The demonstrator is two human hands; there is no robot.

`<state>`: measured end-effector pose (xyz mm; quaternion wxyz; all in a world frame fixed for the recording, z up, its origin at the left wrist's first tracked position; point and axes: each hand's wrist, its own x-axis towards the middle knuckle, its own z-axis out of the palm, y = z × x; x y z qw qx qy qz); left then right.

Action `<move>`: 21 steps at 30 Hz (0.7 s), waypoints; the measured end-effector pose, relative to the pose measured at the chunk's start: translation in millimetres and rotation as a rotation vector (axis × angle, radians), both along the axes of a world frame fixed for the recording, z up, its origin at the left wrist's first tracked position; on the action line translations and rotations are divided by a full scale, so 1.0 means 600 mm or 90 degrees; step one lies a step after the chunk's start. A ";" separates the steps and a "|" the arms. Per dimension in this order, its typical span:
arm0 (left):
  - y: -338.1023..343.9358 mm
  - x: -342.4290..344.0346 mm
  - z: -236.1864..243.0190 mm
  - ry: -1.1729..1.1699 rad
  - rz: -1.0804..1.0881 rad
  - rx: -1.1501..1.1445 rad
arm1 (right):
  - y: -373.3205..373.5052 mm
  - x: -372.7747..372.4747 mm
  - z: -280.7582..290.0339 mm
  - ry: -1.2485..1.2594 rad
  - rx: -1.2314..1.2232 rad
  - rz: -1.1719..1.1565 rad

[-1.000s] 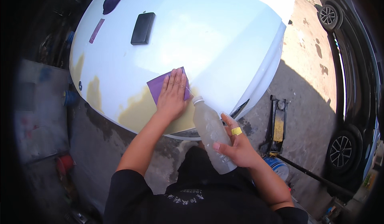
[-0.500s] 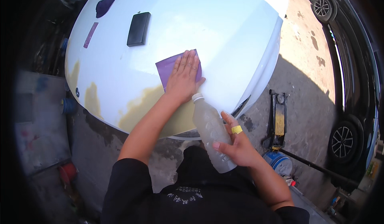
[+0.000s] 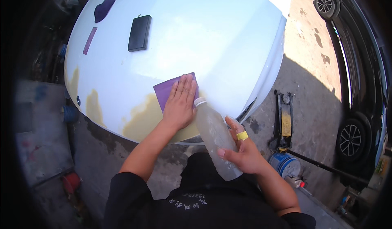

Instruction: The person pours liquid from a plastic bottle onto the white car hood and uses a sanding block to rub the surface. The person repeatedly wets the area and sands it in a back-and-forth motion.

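My left hand (image 3: 179,105) lies flat, fingers stretched out, on a purple sheet of sandpaper (image 3: 164,93) against a white car hood (image 3: 183,41). Under and around the sheet's lower part, a yellowish patch (image 3: 141,116) runs along the hood's front edge. In my right hand (image 3: 244,152), which has a yellow band on one finger, is a cloudy plastic bottle (image 3: 214,136) with a white cap. The bottle tilts, its cap close beside my left hand.
On the hood rest a black block (image 3: 139,33), a purple strip (image 3: 90,41) and a dark purple piece (image 3: 105,10). At right are a floor jack (image 3: 285,120), a blue-and-white bucket (image 3: 285,164) and a dark car (image 3: 357,82). A red bucket (image 3: 71,181) stands lower left.
My left hand and the sandpaper have slid toward me, down the hood to its front edge. The bottle stays in my right hand, nearly in place.
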<state>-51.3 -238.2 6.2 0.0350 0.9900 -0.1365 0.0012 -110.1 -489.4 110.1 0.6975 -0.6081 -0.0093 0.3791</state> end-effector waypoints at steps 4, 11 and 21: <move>-0.015 0.013 0.008 -0.012 0.002 -0.045 | 0.004 -0.008 -0.006 0.008 0.020 -0.014; 0.012 -0.032 -0.017 -0.007 -0.038 -0.061 | -0.009 -0.006 -0.003 0.012 0.002 -0.043; 0.006 0.023 -0.001 -0.007 -0.019 -0.041 | -0.011 -0.011 0.002 0.014 0.005 -0.051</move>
